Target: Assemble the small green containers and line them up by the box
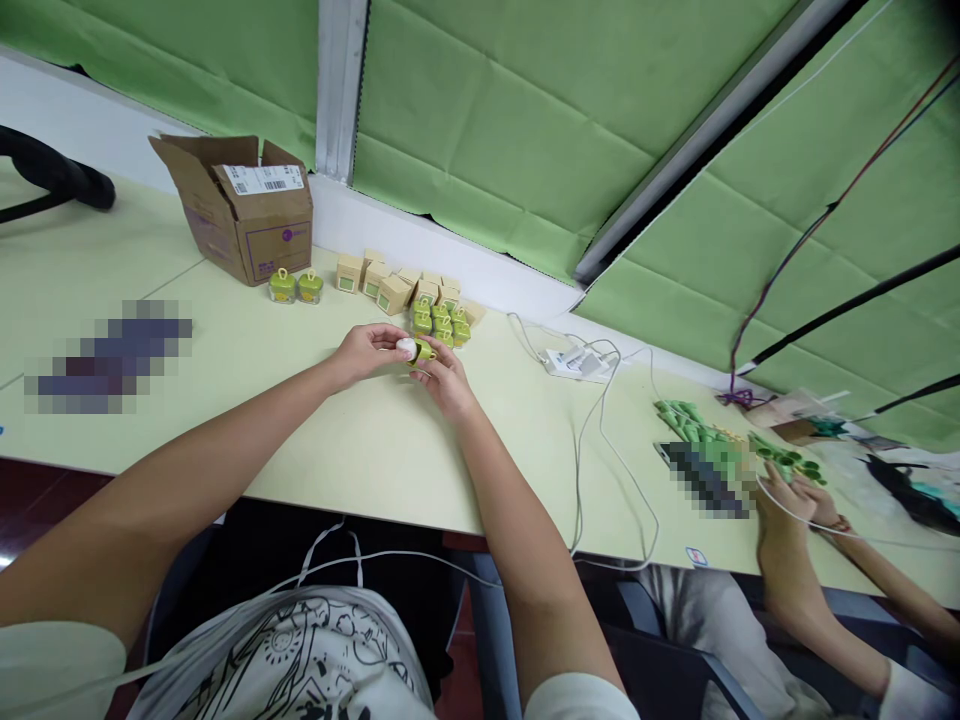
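Note:
Over the table, my left hand (369,354) pinches a small white rounded piece (406,346) between thumb and fingers. Touching its right side is a green piece with a yellowish loop (424,351), held in the curled fingers of my right hand (444,380). Whether the two pieces are joined cannot be made out. Just beyond my hands stands a cluster of small green-lidded containers (441,324). Two more containers (310,287) like them, with loops on top, stand farther left. Several small cardboard boxes (392,294) are grouped behind the cluster.
A large open carton (274,240) stands at the back left. A power strip (577,362) with white cables lies to the right, its cables running over the table's front edge. Farther right, a co-worker's hands (795,492) are at a pile of green pieces (690,420).

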Available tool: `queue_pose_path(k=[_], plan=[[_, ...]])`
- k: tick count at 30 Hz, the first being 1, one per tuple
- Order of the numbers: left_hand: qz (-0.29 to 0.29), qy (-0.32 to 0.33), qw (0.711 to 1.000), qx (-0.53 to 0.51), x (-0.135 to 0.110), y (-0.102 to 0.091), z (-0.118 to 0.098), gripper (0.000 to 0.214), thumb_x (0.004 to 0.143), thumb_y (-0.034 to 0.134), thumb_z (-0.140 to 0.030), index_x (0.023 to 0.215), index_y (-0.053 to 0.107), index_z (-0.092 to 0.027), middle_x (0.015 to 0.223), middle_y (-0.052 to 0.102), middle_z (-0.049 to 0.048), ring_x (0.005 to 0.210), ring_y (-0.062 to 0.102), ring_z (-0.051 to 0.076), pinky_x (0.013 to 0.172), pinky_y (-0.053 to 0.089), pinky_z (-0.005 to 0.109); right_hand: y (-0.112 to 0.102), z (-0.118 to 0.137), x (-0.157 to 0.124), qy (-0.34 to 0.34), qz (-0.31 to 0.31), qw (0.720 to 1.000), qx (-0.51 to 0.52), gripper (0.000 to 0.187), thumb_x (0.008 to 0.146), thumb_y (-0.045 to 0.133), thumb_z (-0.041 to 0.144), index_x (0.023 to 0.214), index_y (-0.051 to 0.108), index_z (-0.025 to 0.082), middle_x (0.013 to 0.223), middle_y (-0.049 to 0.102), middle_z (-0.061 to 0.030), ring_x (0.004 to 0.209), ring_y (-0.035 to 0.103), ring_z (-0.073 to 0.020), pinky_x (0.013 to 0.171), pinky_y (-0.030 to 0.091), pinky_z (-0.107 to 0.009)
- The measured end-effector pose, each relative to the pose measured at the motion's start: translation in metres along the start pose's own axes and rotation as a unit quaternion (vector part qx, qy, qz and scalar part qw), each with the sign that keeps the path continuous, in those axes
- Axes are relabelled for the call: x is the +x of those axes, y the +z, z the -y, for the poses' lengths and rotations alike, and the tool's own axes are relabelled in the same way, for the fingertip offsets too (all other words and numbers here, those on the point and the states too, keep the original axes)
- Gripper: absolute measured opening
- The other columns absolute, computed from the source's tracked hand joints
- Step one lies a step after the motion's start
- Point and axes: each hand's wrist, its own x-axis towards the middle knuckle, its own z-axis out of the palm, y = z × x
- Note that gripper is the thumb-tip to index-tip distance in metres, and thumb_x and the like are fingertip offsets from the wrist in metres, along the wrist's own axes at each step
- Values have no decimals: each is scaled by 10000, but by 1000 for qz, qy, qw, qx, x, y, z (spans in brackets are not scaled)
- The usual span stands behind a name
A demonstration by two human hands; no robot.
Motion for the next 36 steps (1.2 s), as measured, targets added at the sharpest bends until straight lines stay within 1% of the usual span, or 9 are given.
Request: queue_pose_path(k=[4,11,15,19,24,28,31,33,36], plan=[[2,0,1000,1,0,-1,1,695,498,1032,-509,1046,802,-149,1048,802,111,1045,735,288,1050,563,471,-1,-3,2,-5,7,1000,9,561,641,871,289,1177,705,269,1016,744,4,901,682,-177,831,612,-335],[8,15,999,41,3,-4,10,704,532,1016,-535,1083,819,-144,1057,803,118,993,730,260,988,572,426,-3,-8,4,-8,18,1000,16,549,653,918,316,1159,715,257,1005,778,-2,887,713,-173,864,612,-345],[-1,17,998,59,4,-4,11,689,560,1000,-545,1093,836,-141,1054,810,119,987,726,261,958,578,407,-3,-9,4,-4,15,999,28,567,654,935,334,1169,712,255,937,784,9,889,729,-178,928,621,-373],[-2,20,996,85,3,-5,10,701,582,992,-539,1144,845,-146,1031,820,114,988,733,272,958,581,408,-2,-10,3,-4,16,999,36,622,638,959,358,1196,708,246,871,781,22,873,738,-173,952,627,-380],[23,46,993,102,3,-7,14,674,638,961,-570,1169,849,-169,1135,814,128,1021,747,282,982,591,416,-2,-12,4,-8,21,999,29,634,634,975,395,1194,717,244,825,784,31,860,750,-173,940,641,-376],[27,50,993,101,3,-6,14,693,645,952,-595,1180,846,-167,1146,809,136,1024,751,290,967,608,424,-2,-12,4,-11,22,999,31,635,636,980,400,1196,721,245,848,797,28,858,756,-168,946,647,-374],[29,52,993,105,2,-3,12,722,656,936,-622,1195,838,-153,1171,799,145,1029,749,296,959,617,433,-2,-11,3,-8,20,999,34,626,645,978,392,1200,728,245,865,801,19,875,760,-180,974,645,-399],[30,64,991,113,1,-1,11,722,700,902,-642,1224,825,-151,1235,777,151,1063,740,295,970,619,433,-2,-9,2,-5,14,999,39,603,655,972,383,1192,735,246,889,804,9,908,765,-195,1001,638,-426],[35,93,986,131,-2,2,12,683,791,829,-641,1274,800,-159,1325,725,156,1108,721,279,969,626,416,-2,-8,2,-1,9,999,49,580,687,951,375,1210,734,248,983,816,-17,986,769,-216,1046,619,-456]])
